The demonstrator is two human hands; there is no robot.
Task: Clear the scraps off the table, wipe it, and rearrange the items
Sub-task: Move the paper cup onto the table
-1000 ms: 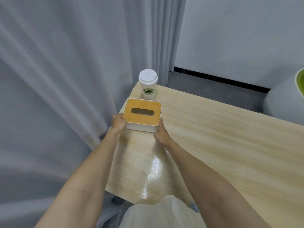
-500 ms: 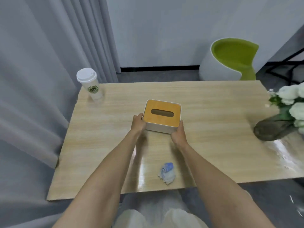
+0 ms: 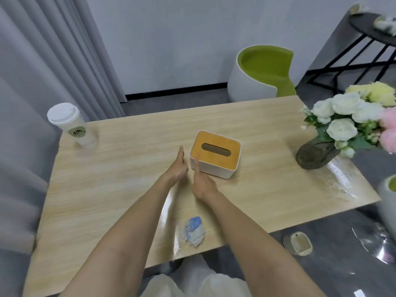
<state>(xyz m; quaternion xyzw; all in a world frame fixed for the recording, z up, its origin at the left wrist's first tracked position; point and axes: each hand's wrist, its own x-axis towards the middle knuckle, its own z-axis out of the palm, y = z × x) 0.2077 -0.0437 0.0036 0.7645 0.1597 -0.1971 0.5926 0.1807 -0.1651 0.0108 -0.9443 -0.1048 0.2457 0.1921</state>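
wooden table [image 3: 111,189], tissue box [image 3: 215,156] central, cloth [image 3: 194,232] near front edge

Office lounge/mtg rm: wood table [image 3: 128,189] w/ takeaway cup [image 3: 70,125], flower vase [image 3: 315,155], green tub chair [image 3: 263,71], grey curtains [image 3: 42,50].

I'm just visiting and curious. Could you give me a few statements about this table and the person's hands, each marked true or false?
1. Both hands grip the white tissue box with the orange wooden lid. False: the left hand and right hand are open with straight fingers, beside its near left corner.
2. The white lidded paper cup stands at the far left corner of the light wooden table. True.
3. The crumpled blue-and-white cloth lies on the box. False: it lies on the table by the near edge.
4. A dark glass vase of flowers stands on the table's right side. True.
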